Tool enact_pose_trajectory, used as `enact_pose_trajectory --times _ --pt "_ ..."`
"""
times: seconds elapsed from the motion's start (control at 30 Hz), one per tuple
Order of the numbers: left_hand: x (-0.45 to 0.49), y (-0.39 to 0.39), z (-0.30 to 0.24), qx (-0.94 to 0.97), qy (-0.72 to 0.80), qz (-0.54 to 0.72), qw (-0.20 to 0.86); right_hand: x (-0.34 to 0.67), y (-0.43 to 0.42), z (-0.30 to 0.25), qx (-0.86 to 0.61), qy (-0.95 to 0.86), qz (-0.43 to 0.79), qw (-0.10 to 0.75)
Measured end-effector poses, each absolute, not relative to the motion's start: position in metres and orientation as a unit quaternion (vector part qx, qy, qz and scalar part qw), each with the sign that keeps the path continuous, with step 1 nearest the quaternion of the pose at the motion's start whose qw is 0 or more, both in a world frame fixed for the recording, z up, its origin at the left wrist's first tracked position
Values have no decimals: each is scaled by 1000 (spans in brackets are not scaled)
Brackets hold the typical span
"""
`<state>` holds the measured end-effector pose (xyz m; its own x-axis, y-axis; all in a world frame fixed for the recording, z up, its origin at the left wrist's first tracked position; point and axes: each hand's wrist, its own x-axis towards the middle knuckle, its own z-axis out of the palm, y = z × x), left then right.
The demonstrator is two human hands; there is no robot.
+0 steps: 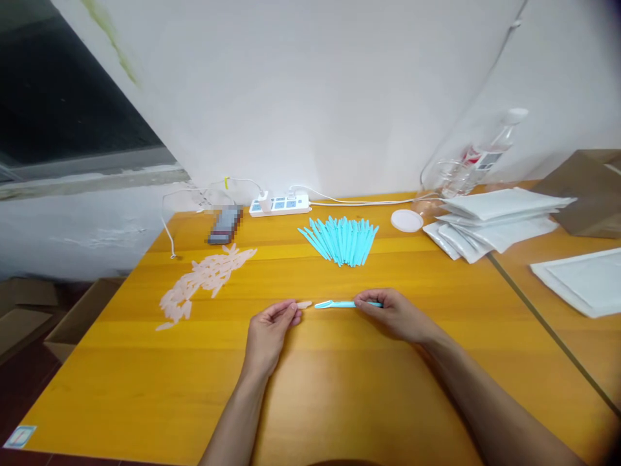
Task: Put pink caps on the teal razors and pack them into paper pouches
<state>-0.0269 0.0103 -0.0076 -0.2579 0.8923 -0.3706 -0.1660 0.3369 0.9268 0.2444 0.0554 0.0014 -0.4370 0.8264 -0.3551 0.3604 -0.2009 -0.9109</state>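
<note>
Between thumb and fingers, my left hand (275, 321) pinches a small pale pink blade cap (304, 304). My right hand (389, 312) grips the handle of a light blue eyebrow razor (337, 304), its blade end pointing left at the cap. A narrow gap separates cap and razor, both held low over the wooden table (330, 388). Behind the hands lies a fanned pile of similar blue razors (343, 241). Many loose pink caps (206, 278) are scattered to the left.
A phone (226, 224) and a white power strip (280, 204) with cables lie along the wall. To the right are a round white lid (406, 221), stacked white padded packets (499, 210), a plastic bottle (499, 149) and a cardboard box (582, 194). A seam crosses the table there.
</note>
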Motion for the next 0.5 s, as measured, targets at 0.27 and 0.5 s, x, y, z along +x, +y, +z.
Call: enact_pose_trajectory --times 0.27,0.5 --pt "-11 7 -4 334 619 451 549 244 55 -1 -484 -600 610 185" --pt "-2 7 -7 612 615 338 365 235 50 0 -487 -773 331 237"
